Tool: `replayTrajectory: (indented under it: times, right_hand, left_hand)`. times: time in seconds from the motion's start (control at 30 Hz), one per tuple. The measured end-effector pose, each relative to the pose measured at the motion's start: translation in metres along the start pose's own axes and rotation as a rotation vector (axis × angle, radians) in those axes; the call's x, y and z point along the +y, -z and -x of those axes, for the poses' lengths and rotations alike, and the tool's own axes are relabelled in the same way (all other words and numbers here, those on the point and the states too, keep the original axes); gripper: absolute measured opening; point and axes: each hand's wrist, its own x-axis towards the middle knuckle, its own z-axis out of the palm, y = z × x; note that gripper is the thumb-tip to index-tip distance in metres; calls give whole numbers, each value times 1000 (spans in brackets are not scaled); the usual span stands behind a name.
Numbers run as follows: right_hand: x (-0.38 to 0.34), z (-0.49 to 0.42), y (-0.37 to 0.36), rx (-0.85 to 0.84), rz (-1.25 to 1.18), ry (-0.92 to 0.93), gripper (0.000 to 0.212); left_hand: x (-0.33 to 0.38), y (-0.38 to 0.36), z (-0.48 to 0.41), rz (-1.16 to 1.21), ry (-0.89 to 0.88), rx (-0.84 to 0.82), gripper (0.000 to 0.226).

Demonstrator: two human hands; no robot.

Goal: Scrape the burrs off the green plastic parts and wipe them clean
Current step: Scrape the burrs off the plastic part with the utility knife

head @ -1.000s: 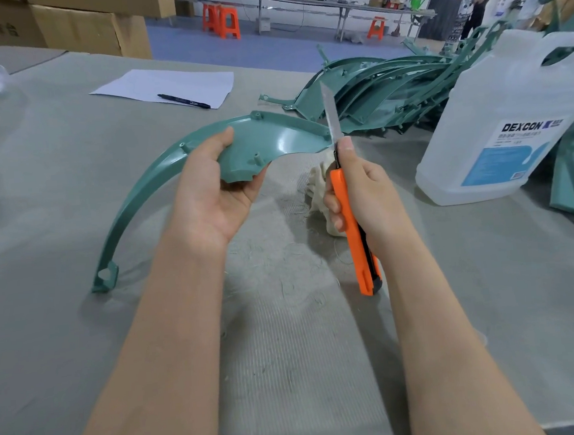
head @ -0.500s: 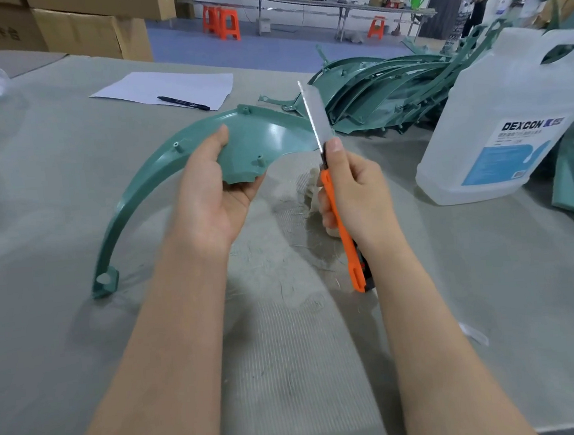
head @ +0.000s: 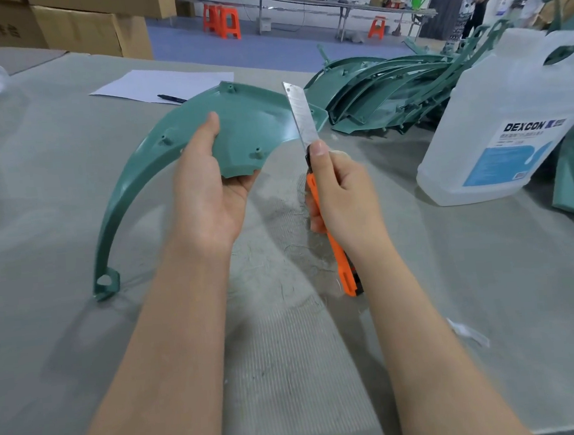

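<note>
Head view: the green plastic fender part [head: 237, 132] is gripped by the left hand [head: 208, 189]. Just right of its wide end, the utility knife [head: 312, 167], clenched in the right hand [head: 342, 195], is held blade-up against that edge.

One knife [head: 312, 167], one jug [head: 508, 124], three stools [head: 222, 20] (orange).

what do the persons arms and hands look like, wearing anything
Both forearms are bare right to the bottom of the frame, with no sleeve showing. The left hand and right hand wear no gloves, and no watch, ring or bracelet is visible. The right thumbnail is short and unpainted. Nothing is marked on either arm.
</note>
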Motion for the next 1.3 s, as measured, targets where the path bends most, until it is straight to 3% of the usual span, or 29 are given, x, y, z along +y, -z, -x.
replayTrajectory:
  times: [0.53, 0.7, 0.83, 0.9, 0.97, 1.07, 1.3]
  right_hand:
    - [-9, 11, -12, -252, -102, 22, 47]
    - [-9, 7, -8, -122, -157, -18, 46]
    - [-7, 0, 2, -1, -175, -62, 49]
    - [-5, -3, 4, 31, -184, -103, 51]
    - [-3, -5, 4, 55, -167, -137, 54]
    - [3, -8, 5, 67, -102, -171, 54]
    - [12, -13, 9, 14, 80, -159, 37]
  left_hand:
    - [1, 1, 1, -55, -8, -6, 11]
    - [2, 0, 1, 30, 57, -57, 11]
    - [2, 2, -6, 93, 272, -91, 26]
    - [-3, 1, -6, 108, 342, -31, 18]
    - [-8, 2, -8, 171, 367, 62, 14]
    - [-11, 7, -12, 291, 373, 170, 28]
    - [-9, 7, -13, 277, 365, 181, 24]
